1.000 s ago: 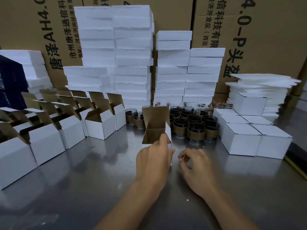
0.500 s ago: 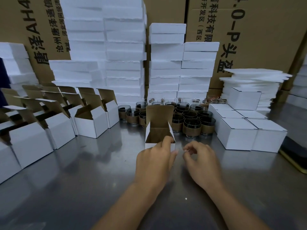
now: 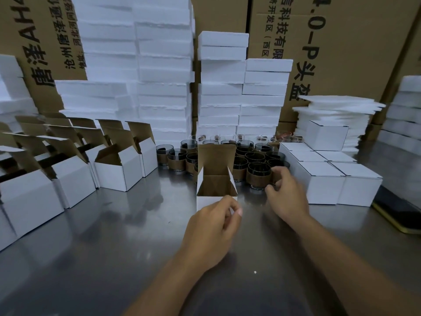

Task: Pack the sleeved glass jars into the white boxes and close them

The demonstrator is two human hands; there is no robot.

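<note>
An open white box (image 3: 216, 179) with a brown inside stands in the middle of the steel table, lid flap raised and nothing in it. My left hand (image 3: 211, 226) grips the box's near front wall with curled fingers. Behind the box is a cluster of several glass jars in brown sleeves (image 3: 258, 176). My right hand (image 3: 286, 195) hovers beside the nearest sleeved jar, fingers spread and curved, holding nothing; whether it touches the jar is unclear.
Several open white boxes (image 3: 118, 169) line the left side. Closed white boxes (image 3: 323, 179) sit at the right, with a dark tray (image 3: 401, 215) beyond them. Tall stacks of white foam blocks (image 3: 159, 71) and brown cartons (image 3: 341, 42) stand behind.
My right hand has moved from beside the box forward and right to the sleeved jars. My left hand has stayed on the box's front wall.
</note>
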